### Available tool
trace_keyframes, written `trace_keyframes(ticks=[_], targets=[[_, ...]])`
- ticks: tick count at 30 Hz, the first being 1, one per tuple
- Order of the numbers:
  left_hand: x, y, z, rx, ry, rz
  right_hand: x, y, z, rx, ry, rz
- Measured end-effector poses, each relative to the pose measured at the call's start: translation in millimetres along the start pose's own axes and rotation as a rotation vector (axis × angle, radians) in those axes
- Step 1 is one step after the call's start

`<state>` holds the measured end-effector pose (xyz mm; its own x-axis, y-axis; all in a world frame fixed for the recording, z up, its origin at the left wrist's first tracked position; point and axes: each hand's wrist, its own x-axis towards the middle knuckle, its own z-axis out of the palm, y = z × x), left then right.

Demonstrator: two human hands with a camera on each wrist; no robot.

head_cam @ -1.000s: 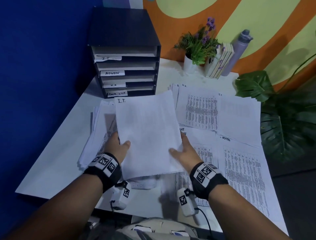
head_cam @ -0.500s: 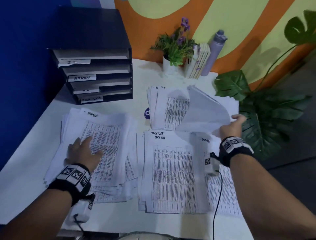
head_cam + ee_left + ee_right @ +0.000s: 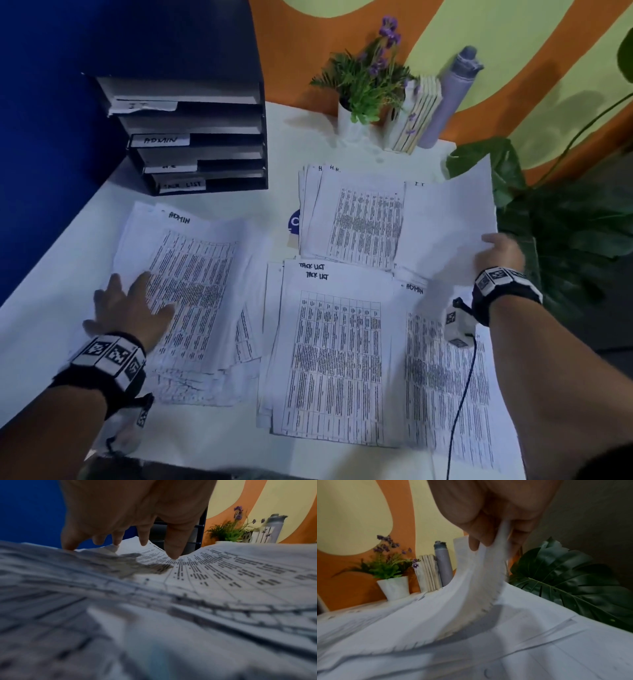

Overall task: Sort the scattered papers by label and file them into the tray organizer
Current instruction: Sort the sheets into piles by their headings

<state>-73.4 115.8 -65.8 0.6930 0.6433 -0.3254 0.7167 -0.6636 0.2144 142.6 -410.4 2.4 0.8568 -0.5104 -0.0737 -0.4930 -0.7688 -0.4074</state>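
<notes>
A black tray organizer [image 3: 195, 137] with slots labelled I.T., ADMIN, H.R. and TASK LIST stands at the back left. Paper piles cover the white table [image 3: 44, 281]. My left hand [image 3: 128, 310] lies flat with spread fingers on the ADMIN pile [image 3: 195, 274]; its fingertips [image 3: 173, 553] press the sheet. My right hand [image 3: 501, 250] pinches the near edge of the I.T. sheets [image 3: 448, 226], lifted and curved [image 3: 476, 588] over the far right pile. An H.R. pile [image 3: 356, 222] lies beside them, a TASK LIST pile [image 3: 332, 353] in front, and another ADMIN sheet [image 3: 445, 377] at right.
A white pot with purple flowers [image 3: 366, 89], a few books [image 3: 416, 116] and a grey bottle [image 3: 448, 96] stand at the table's back edge. A large dark leafy plant [image 3: 565, 226] rises beyond the right edge. A blue wall [image 3: 44, 137] lies left.
Both hands let go of the I.T. sheets held centrally; the left went flat onto the ADMIN pile, the right carried the I.T. sheets to the far right pile, where they now sit lower.
</notes>
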Motion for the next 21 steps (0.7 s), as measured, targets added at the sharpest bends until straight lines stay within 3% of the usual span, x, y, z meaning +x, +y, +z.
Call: trace_keyframes(ticks=[3,6,10,14,16,18,21], targets=[[-0.3,-5.8,-0.2,0.058,-0.009,-0.013,-8.7,-10.4,9.1,-0.206,0.022,-0.051],[-1.8,-10.5,-2.4,0.058,-0.048,-0.036,-34.5,-31.9,25.9,-0.097,0.004,-0.195],[-3.1,-21.2,-9.5,0.003,-0.067,-0.034,-109.8,-78.0,53.5,0.190,-0.289,-0.383],[-6.9,-27.8,-15.1,0.020,-0.056,0.017,-206.9,-108.2,81.4,0.404,-0.738,-0.299],[-12.3,-30.1,-16.2,0.050,-0.050,0.043,-246.3,-119.2,94.3,0.388,-0.909,-0.299],[-19.2,-30.7,-17.0,0.071,-0.057,0.077,-274.8,-130.0,105.8,0.296,-0.957,-0.369],[-29.9,-31.1,-17.4,0.071,-0.092,0.139,-301.5,-144.3,114.6,0.245,-0.889,-0.402]])
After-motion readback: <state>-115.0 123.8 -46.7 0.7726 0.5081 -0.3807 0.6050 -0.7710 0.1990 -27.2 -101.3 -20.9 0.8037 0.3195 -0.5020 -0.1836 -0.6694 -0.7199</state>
